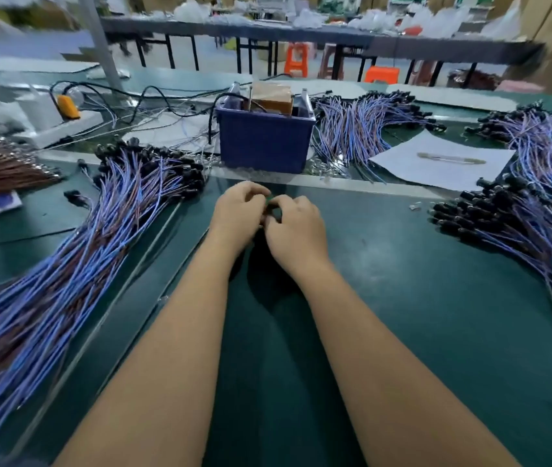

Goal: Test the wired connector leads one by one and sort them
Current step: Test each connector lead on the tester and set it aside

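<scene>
My left hand [239, 215] and my right hand [296, 230] meet at the middle of the green mat, fingers curled round a small green part [270, 199] that shows between them; most of it is hidden. A big pile of blue and brown leads with black connectors [75, 251] fans out on the left. Another pile of leads [517, 237] lies on the right, and two more bundles [355, 129] [544, 139] lie behind. A blue bin with the test fixture [264, 143] stands just beyond my hands.
A white paper sheet [443, 163] lies right of the bin. Black cables and an orange-topped device [68, 106] sit at the back left. A brown wire bundle [1, 170] lies at the far left. Tables and orange stools [296, 59] stand behind.
</scene>
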